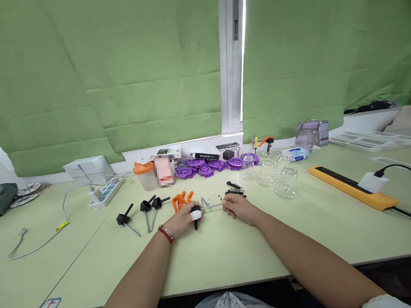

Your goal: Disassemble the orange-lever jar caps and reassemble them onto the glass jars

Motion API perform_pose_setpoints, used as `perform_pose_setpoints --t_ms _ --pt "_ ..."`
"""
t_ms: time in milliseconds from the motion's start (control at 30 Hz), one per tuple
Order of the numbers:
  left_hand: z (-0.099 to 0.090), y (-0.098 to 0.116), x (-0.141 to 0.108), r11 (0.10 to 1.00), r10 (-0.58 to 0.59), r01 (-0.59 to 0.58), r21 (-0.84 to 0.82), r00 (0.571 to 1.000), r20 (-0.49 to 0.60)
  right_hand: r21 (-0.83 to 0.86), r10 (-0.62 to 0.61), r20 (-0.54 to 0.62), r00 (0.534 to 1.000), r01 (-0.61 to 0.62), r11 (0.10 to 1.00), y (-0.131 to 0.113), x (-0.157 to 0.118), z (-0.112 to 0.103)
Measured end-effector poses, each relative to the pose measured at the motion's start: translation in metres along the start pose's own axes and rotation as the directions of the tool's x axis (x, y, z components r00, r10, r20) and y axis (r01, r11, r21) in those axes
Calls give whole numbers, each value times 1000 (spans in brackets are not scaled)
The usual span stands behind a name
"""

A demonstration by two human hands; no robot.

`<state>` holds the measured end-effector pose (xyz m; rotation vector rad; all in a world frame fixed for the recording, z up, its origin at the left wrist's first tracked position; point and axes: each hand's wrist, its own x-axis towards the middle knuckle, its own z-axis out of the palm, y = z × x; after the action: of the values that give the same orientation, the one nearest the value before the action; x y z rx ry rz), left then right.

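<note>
My left hand (181, 220), with a white wrap on its thumb, is closed around a black plastic nozzle head (196, 225). A thin metal tube (212, 207) runs from that head to the right. At the tube's far end, my right hand (240, 208) pinches it; any small part under those fingertips is hidden. Three similar black heads with metal tubes (146, 205) lie to the left. Orange levers (182, 200) rest just behind my left hand, near some thin metal pins (205, 202). Black rods and springs (235, 189) lie behind my right hand.
Purple plastic discs (206, 171) are piled at the back, beside an orange-lidded cup (144, 175). Clear glass jars (286, 189) stand back right. An orange power strip (350, 188) lies at right, a white one (107, 193) at left with a trailing cable (42, 246).
</note>
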<state>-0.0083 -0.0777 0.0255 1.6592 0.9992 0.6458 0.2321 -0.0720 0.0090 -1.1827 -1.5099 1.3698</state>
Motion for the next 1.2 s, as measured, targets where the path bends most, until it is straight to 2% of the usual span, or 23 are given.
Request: perform_pose_setpoints --t_ms 233,433,567,833,1200 --pt "0 0 0 1000 11 -11 -1 1000 10 -23 11 -13 1000 -11 1000 -1 0 1" --pt "0 -1 1 999 -12 12 46 1000 -15 72 -43 20 999 41 997 7 4 -4" --pt "-1 -1 1 1000 11 -11 16 1000 9 99 -64 43 997 59 993 10 4 -5" --pt "-1 -2 3 999 -21 21 43 1000 -20 42 -10 21 1000 9 999 1 1 -2" --pt "-1 -3 1 998 14 -12 -55 1000 23 9 -3 12 1000 3 1000 4 4 -3"
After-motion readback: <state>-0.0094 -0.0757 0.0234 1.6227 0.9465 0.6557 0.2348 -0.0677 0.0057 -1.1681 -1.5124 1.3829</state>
